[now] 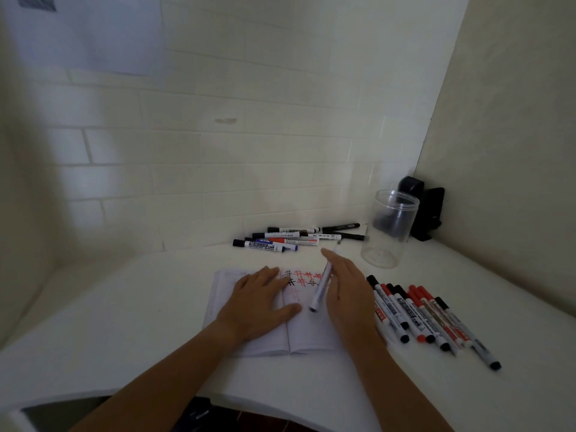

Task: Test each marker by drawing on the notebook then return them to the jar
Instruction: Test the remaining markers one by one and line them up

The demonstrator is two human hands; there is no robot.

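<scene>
Marker [322, 282] over notebook's [307, 332] right page, tip end down, held loosely in right hand [347, 288]; fingers look nearly straight, so the grip seems light, exact hold hard to tell. Risk: marker slips or rolls, or smears the drawn marks. Left hand [258, 299] flat, pressing the notebook on the desk [124, 322]. Jar [389, 229] upright, far right, empty of markers.

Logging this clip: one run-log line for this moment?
left hand: flat on notebook | right hand: holds marker above page | jar: empty
</scene>
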